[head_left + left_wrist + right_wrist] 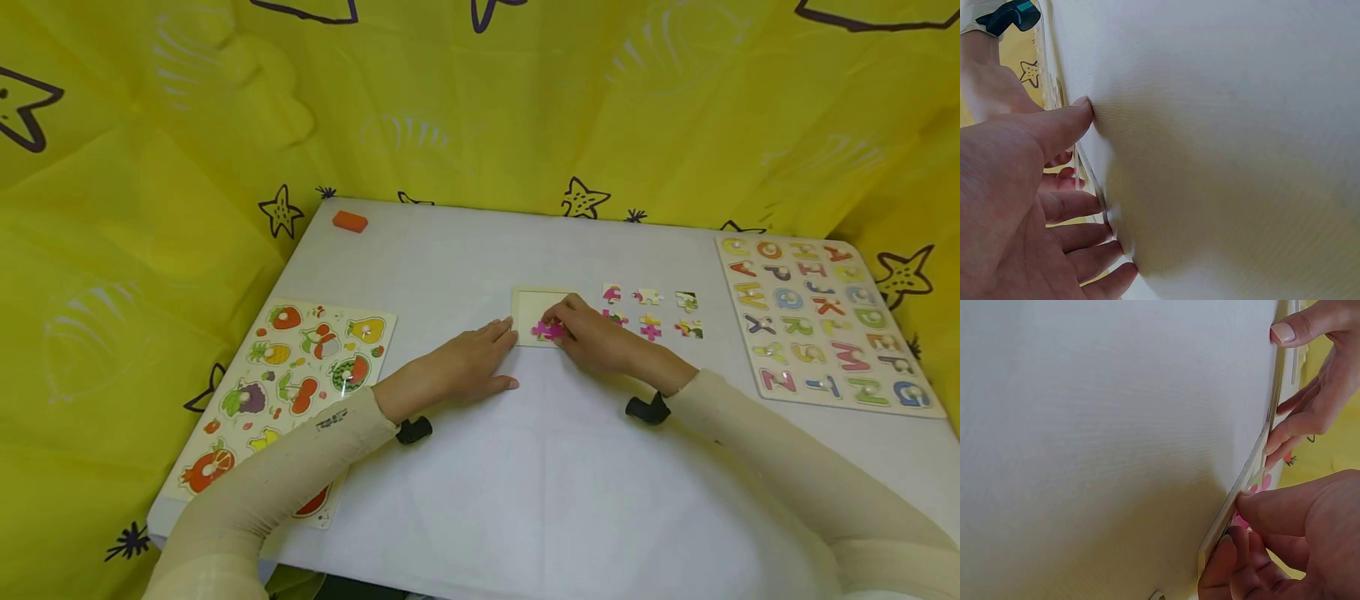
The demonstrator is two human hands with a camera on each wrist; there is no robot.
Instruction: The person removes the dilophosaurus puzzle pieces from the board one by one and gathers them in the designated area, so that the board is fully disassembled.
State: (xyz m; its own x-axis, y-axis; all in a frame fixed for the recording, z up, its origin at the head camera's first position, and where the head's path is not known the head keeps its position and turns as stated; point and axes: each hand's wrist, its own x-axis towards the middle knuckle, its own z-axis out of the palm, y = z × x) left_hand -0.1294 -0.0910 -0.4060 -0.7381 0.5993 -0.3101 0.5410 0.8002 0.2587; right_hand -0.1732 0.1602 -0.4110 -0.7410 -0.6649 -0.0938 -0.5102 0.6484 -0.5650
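A small shallow wooden puzzle tray (531,303) lies mid-table, with pink jigsaw pieces along its near edge. My left hand (474,363) rests on the cloth with straight fingers, its fingertips touching the tray's left edge. In the left wrist view the spread fingers of the left hand (1016,187) meet the surface. My right hand (600,340) bends over the tray's near right part and pinches a pink jigsaw piece (549,331). Its fingers partly hide that piece, also in the right wrist view. Several loose jigsaw pieces (649,296) lie to the right in two rows.
A fruit peg puzzle board (303,354) lies at the left, partly under my left sleeve. At the right lies an alphabet board (832,333). An orange block (350,221) sits at the back left corner. Yellow patterned cloth (480,125) hangs behind the white table (480,500).
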